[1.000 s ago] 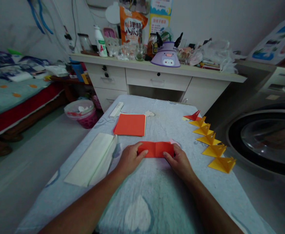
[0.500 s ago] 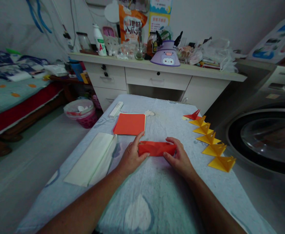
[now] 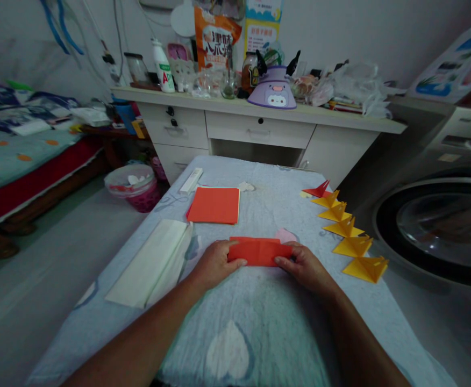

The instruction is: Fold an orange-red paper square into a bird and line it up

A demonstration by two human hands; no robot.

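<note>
A folded strip of red-orange paper [image 3: 259, 252] is held level over the middle of the cloth-covered table [image 3: 235, 312]. My left hand [image 3: 219, 260] pinches its left end, thumb in front and fingers behind. At the right end my right hand [image 3: 302, 263] grips it the same way. Just beyond my left hand lies a stack of square paper [image 3: 214, 205] with an orange sheet on top. To the right stands a row of several yellow folded paper figures [image 3: 352, 246], with a red folded paper figure [image 3: 319, 189] at its far end.
A folded pale cloth or paper bundle [image 3: 150, 263] and a small white box [image 3: 191, 180] lie on the table's left side. Beyond it is a white cabinet [image 3: 259, 129] with cluttered top. A bin [image 3: 133, 185] stands left on the floor; a washing machine [image 3: 445, 215] is at right.
Both hands have tilted and come slightly nearer, fingers drawn in behind the paper. The red-orange strip now faces me more flatly, its upper edge lying unevenly at the right.
</note>
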